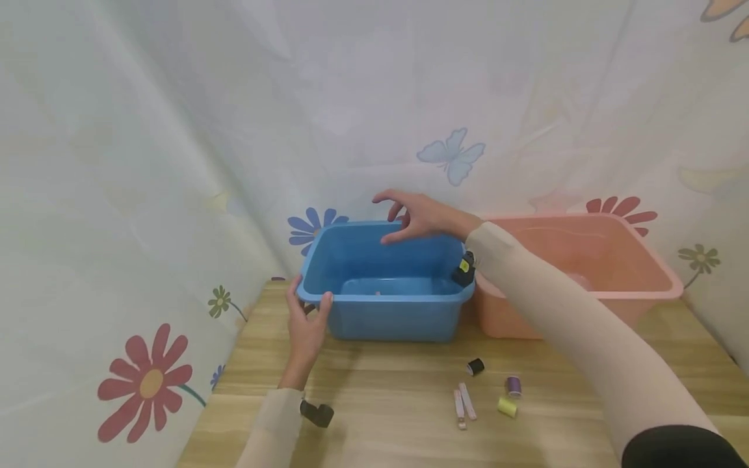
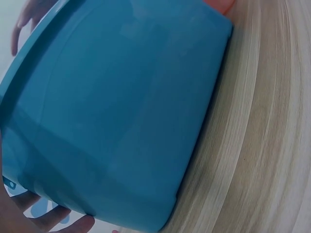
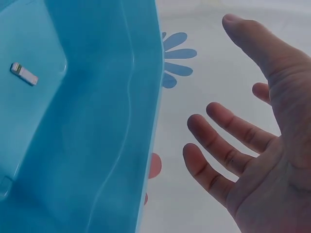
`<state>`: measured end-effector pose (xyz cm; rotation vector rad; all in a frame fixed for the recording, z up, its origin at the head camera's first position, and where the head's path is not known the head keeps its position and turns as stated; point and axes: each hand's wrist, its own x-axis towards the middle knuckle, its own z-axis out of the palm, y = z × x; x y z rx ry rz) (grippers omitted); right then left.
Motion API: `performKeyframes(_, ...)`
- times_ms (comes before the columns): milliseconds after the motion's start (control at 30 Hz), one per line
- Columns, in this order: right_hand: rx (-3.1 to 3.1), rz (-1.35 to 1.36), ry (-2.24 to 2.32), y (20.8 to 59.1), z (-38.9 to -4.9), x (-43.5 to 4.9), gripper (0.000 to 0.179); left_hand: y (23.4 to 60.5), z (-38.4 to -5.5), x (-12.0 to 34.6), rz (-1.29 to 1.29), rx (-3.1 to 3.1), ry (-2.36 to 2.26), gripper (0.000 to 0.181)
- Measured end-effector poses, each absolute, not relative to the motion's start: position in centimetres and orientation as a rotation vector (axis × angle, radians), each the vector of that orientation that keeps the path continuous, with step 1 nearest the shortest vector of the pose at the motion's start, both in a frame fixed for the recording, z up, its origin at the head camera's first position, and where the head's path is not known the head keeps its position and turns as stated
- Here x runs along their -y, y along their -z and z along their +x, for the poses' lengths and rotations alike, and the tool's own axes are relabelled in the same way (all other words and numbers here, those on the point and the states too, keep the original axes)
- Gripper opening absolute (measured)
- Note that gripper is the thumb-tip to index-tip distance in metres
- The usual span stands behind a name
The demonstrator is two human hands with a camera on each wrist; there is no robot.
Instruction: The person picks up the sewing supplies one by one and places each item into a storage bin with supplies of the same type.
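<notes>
A blue plastic basin (image 1: 398, 318) stands on the wooden table. At its front left corner my left hand (image 1: 305, 331) grips the rim, thumb at the front and fingers round the left side; those fingers (image 2: 58, 218) show against the wall in the left wrist view. My right hand (image 1: 418, 214) hovers over the basin's back rim, thumb and fingers spread apart and holding nothing. Inside the basin, the right wrist view shows a small white piece (image 3: 24, 74) with a darker end lying on the bottom; its kind is unclear.
A pink basin (image 1: 632, 305) stands to the right, partly behind my right arm. On the table in front lie a black thread spool (image 1: 476, 366), a purple spool (image 1: 513, 387), a yellow spool (image 1: 507, 407) and two slim pinkish-white strips (image 1: 467, 400). A printed curtain (image 1: 351, 97) hangs behind.
</notes>
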<state>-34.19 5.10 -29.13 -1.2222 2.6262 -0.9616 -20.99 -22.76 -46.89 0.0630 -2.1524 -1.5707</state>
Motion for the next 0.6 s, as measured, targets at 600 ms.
performKeyframes(600,-2.650,-1.305,0.955,28.4,-31.8,-8.2,0.080,46.3,-21.1,22.5,0.071,2.162,1.551,0.074)
